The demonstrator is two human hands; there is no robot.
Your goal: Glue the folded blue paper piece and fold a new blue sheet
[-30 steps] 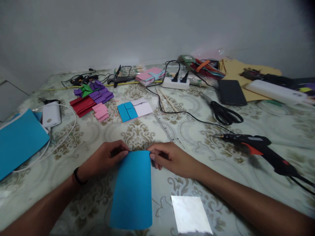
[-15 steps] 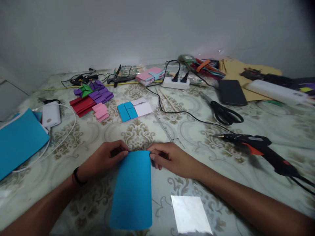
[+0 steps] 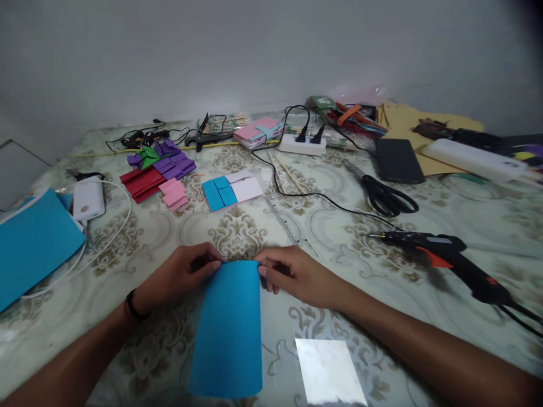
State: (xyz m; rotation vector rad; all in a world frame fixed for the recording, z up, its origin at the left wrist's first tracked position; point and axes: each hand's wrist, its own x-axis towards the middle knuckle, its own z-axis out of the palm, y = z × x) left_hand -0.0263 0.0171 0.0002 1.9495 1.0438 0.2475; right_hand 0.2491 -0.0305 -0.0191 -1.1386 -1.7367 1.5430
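A long blue sheet of paper (image 3: 231, 333) curves toward me above the patterned table. My left hand (image 3: 186, 268) pinches its far left corner between thumb and fingers. At the far right corner, my right hand (image 3: 292, 274) grips it the same way, with some fingers tucked behind and partly hidden. A blank white piece of paper (image 3: 331, 370) lies to the right of the blue sheet, touched by neither hand. Beyond the hands rests a small card in blue and white (image 3: 232, 190).
A glue gun (image 3: 441, 249) and black-handled scissors (image 3: 382, 192) lie on the right. Behind stands a power strip (image 3: 302, 144) with a trailing black cable. Folded paper pieces (image 3: 173, 164), a white power bank (image 3: 89, 198) and more blue paper (image 3: 36, 246) are on the left.
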